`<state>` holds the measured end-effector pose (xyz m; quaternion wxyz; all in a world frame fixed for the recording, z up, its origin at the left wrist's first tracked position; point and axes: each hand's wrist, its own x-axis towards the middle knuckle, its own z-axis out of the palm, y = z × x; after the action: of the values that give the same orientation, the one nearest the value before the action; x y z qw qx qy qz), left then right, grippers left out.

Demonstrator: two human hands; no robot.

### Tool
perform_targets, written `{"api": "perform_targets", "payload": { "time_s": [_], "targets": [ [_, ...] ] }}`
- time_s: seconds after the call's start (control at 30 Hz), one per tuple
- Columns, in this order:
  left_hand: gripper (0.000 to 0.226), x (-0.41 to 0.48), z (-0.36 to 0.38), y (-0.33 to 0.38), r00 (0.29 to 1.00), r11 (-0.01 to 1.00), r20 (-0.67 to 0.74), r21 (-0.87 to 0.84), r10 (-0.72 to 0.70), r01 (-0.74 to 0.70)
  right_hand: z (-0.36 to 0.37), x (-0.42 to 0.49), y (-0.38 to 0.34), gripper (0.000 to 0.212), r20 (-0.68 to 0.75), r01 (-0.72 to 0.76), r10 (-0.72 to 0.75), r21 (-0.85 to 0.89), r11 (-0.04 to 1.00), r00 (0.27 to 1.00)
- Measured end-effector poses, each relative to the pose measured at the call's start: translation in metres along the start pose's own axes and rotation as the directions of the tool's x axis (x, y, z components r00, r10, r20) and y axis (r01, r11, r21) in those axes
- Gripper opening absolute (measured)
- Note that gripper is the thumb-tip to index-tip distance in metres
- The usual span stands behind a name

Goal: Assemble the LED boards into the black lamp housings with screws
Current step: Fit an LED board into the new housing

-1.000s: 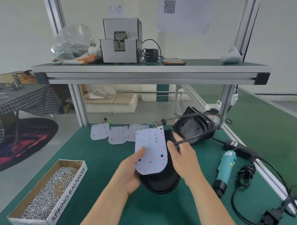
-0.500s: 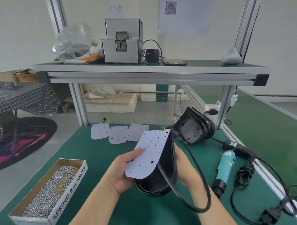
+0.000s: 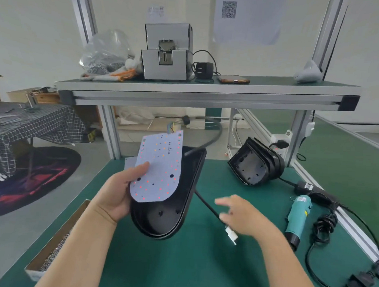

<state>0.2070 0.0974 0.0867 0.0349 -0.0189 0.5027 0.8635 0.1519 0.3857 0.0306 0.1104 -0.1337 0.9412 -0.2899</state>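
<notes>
The left hand (image 3: 114, 194) grips the LED board (image 3: 159, 166) and black lamp housing (image 3: 170, 214) together, thumb on the board, raised over the bench (image 3: 178, 268) middle. The blurred right hand (image 3: 241, 217) lies over the housing's cable (image 3: 205, 203), just right of the housing; I cannot tell whether it grasps it.

My left hand (image 3: 117, 190) holds a white LED board (image 3: 159, 166) against a black lamp housing (image 3: 170, 216), up off the green table (image 3: 179, 262). My thumb is on the board. A black cable (image 3: 205, 206) comes from behind the housing to my right hand (image 3: 244, 217), which is too blurry to show its grip. A white plug (image 3: 232, 235) sits at the cable's end.
</notes>
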Motion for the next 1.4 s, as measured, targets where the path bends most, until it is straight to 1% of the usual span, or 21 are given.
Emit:
{"api": "perform_targets", "payload": {
  "time_s": [0.03, 0.07, 0.1, 0.13, 0.17, 0.2, 0.3, 0.4, 0.47, 0.53, 0.7, 0.77, 0.83, 0.87, 0.93, 1.0, 1.07, 1.2, 1.23, 1.33, 1.4],
  "targets": [
    [0.034, -0.002, -0.003, 0.0, 1.0, 1.0, 0.01, 0.022, -0.01, 0.009, -0.009, 0.0, -0.004, 0.035, -0.042, -0.003, 0.021, 0.386, 0.922, 0.999],
    [0.034, -0.005, -0.005, -0.003, 1.0, 0.999, 0.02, 0.044, -0.022, 0.021, -0.021, -0.002, -0.01, 0.033, -0.029, 0.005, 0.025, 0.761, 0.648, 0.999],
    [0.034, -0.006, -0.006, -0.006, 0.999, 0.997, 0.029, 0.064, -0.035, 0.033, -0.031, -0.005, -0.015, 0.038, -0.018, 0.022, -0.016, 0.95, 0.311, 1.0],
    [0.034, -0.007, -0.007, -0.011, 0.998, 0.995, 0.036, 0.087, -0.046, 0.043, -0.041, -0.007, -0.017, 0.05, -0.035, 0.04, -0.072, 0.997, 0.065, 0.997],
    [0.034, -0.009, -0.007, -0.015, 0.997, 0.992, 0.042, 0.113, -0.061, 0.056, -0.052, -0.01, -0.02, 0.059, -0.061, 0.053, -0.112, 0.996, -0.069, 0.992],
    [0.033, -0.009, -0.006, -0.02, 0.995, 0.986, 0.049, 0.147, -0.081, 0.073, -0.062, -0.013, -0.024, 0.059, -0.095, 0.079, -0.136, 0.99, -0.12, 0.986],
    [0.036, -0.01, 0.0, -0.029, 0.988, 0.973, 0.085, 0.202, -0.132, 0.112, -0.08, -0.023, -0.035, 0.034, -0.207, 0.203, -0.141, 0.978, -0.045, 0.968],
    [0.027, -0.009, 0.002, -0.034, 0.986, 0.985, 0.09, 0.121, -0.137, 0.126, -0.082, -0.03, -0.046, 0.021, -0.368, 0.377, -0.082, 0.9, 0.22, 0.926],
    [0.032, -0.008, 0.002, -0.035, 0.985, 0.989, 0.104, 0.064, -0.138, 0.132, -0.08, -0.036, -0.056, 0.016, -0.518, 0.504, -0.087, 0.76, 0.41, 0.851],
    [0.033, -0.007, 0.002, -0.033, 0.982, 0.99, 0.127, 0.055, -0.137, 0.131, -0.078, -0.044, -0.069, 0.014, -0.611, 0.576, -0.13, 0.622, 0.53, 0.781],
    [0.042, -0.008, 0.009, -0.034, 0.965, 0.985, 0.219, 0.129, -0.145, 0.119, -0.067, -0.065, -0.095, 0.015, -0.65, 0.679, -0.28, 0.514, 0.524, 0.707],
    [0.052, -0.009, 0.011, -0.037, 0.954, 0.982, 0.264, 0.158, -0.14, 0.1, -0.063, -0.068, -0.099, 0.014, -0.698, 0.727, -0.369, 0.317, 0.609, 0.613],
    [0.042, -0.011, 0.013, -0.038, 0.955, 0.988, 0.275, 0.126, -0.116, 0.084, -0.065, -0.07, -0.098, 0.01, -0.702, 0.74, -0.501, 0.055, 0.67, 0.506],
    [0.036, -0.01, 0.012, -0.039, 0.961, 0.991, 0.254, 0.105, -0.109, 0.085, -0.068, -0.071, -0.095, 0.008, -0.682, 0.736, -0.556, -0.039, 0.675, 0.474],
    [0.041, -0.01, 0.011, -0.039, 0.972, 0.994, 0.215, 0.064, -0.096, 0.084, -0.078, -0.072, -0.087, 0.007, -0.623, 0.728, -0.616, -0.106, 0.677, 0.482],
    [0.043, -0.009, 0.01, -0.041, 0.973, 0.998, 0.223, 0.041, -0.064, 0.056, -0.085, -0.073, -0.079, 0.008, -0.615, 0.711, -0.612, -0.114, 0.694, 0.498],
    [0.038, -0.007, 0.012, -0.042, 0.979, 0.999, 0.199, -0.002, -0.039, 0.04, -0.085, -0.071, -0.074, 0.01, -0.708, 0.719, -0.536, -0.057, 0.693, 0.46],
    [0.041, 0.0, 0.023, -0.045, 0.976, 1.0, 0.215, -0.013, -0.017, 0.021, -0.068, -0.062, -0.074, 0.008, -0.857, 0.61, -0.463, -0.246, 0.754, 0.226],
    [0.041, 0.001, 0.027, -0.045, 0.975, 0.999, 0.223, -0.018, -0.021, 0.026, -0.063, -0.061, -0.073, 0.008, -0.864, 0.634, -0.447, -0.214, 0.743, 0.232],
    [0.042, 0.002, 0.037, -0.046, 0.967, 0.999, 0.25, -0.007, -0.045, 0.048, -0.057, -0.062, -0.073, 0.009, -0.821, 0.715, -0.363, 0.076, 0.695, 0.44],
    [0.043, 0.001, 0.044, -0.047, 0.956, 0.998, 0.287, 0.039, -0.058, 0.049, -0.056, -0.062, -0.072, 0.011, -0.755, 0.68, -0.365, 0.142, 0.72, 0.544]
  ]
}}
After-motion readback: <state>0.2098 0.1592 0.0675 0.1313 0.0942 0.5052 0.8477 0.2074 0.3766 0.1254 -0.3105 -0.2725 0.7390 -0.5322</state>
